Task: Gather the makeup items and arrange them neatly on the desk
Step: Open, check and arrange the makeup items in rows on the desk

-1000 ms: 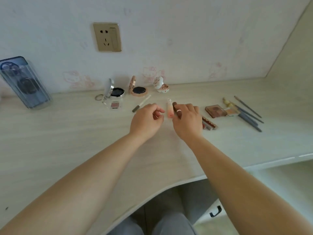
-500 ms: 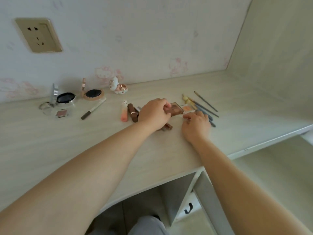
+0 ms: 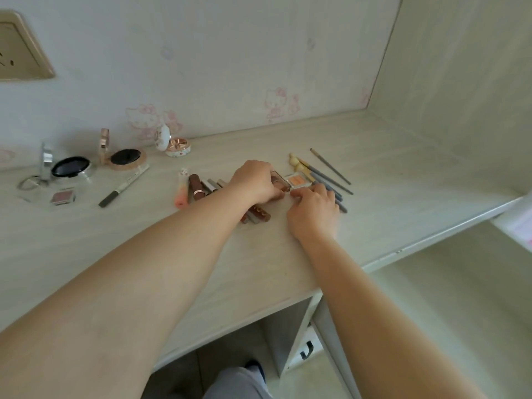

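Nearest you, your right hand (image 3: 312, 214) rests on the desk (image 3: 388, 180), fingertips pinching the near edge of the peach blush pan (image 3: 298, 180). Your left hand (image 3: 256, 181) curls over the brown palette (image 3: 280, 181) just left of it. Farther right lie the brushes (image 3: 325, 175); far left, open compacts (image 3: 126, 158) stand near the wall.

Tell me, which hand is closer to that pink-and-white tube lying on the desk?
Left. The left hand grips the brown palette, a few lipsticks to the right of the pink tube; the right hand is farther right, by the brushes.
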